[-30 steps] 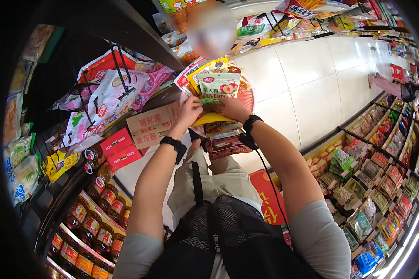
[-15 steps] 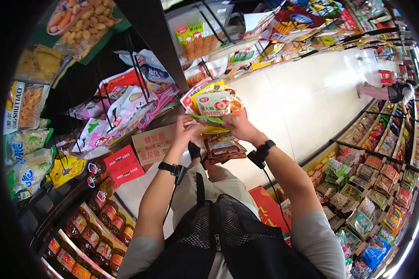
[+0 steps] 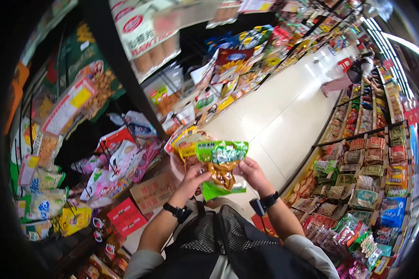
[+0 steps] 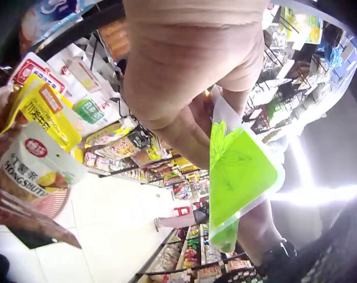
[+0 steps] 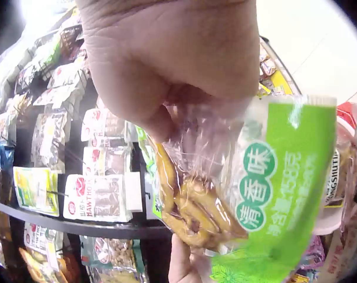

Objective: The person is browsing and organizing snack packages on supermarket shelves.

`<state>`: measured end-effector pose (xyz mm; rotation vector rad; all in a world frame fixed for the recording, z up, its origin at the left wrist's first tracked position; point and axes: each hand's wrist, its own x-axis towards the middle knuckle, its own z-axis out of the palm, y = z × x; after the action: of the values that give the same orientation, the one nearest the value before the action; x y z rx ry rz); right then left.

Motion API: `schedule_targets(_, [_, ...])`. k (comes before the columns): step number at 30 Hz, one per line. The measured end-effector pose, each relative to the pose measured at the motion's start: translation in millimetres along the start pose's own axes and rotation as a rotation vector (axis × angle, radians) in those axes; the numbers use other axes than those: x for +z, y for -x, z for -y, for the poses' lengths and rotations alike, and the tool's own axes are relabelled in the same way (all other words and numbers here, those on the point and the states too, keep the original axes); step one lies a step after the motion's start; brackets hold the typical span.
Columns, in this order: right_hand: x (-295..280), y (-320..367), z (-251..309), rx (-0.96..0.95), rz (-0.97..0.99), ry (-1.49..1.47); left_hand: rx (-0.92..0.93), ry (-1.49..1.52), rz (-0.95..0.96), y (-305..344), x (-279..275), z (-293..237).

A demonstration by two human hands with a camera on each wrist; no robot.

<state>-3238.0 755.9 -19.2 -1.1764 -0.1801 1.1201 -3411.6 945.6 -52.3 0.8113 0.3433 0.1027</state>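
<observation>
Both hands hold up a green packet with a clear window (image 3: pixel 222 169), brown food showing inside. My left hand (image 3: pixel 194 180) pinches its left edge, thumb in front; my right hand (image 3: pixel 256 176) grips the right edge. In the right wrist view the packet's green printed panel (image 5: pixel 278 188) faces the camera, the right hand (image 5: pixel 172 65) above it. The left wrist view shows a green end of the packet (image 4: pixel 243 168) beside the left hand (image 4: pixel 190 76). Behind the packet, other snack packets (image 3: pixel 187 149) stand in a pink basket (image 3: pixel 176 168).
Hanging snack bags (image 3: pixel 121 160) fill the rack at left, with bottles (image 3: pixel 108 249) below. A red box (image 3: pixel 126 217) and a cardboard carton (image 3: pixel 151 192) sit nearby. Packet shelves (image 3: pixel 358 172) line the right. Another person (image 3: pixel 354 72) is farther down the tiled aisle (image 3: pixel 270 116).
The green packet, earlier low and edge-on over the basket, is now raised nearer the body with its window facing up. The head view has shifted, showing more of the racks and aisle.
</observation>
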Motion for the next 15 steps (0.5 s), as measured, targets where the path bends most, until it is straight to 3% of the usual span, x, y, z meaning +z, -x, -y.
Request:
schedule_targets(2, [-9.1, 19.2, 2.2, -0.024, -0.054, 0.024, -0.102, 0.012, 0.036, -4.9, 14.3, 11.5])
schedule_targets(9, [-70.6, 50.2, 13.0, -0.014, -0.116, -0.064, -0.118, -0.211, 0.015, -48.4, 67.6, 58.2])
schedule_targets(15, [-181.8, 40.3, 32.9, 0.054, -0.082, -0.156, -0.184, -0.285, -0.031, -111.2, 151.9, 84.9])
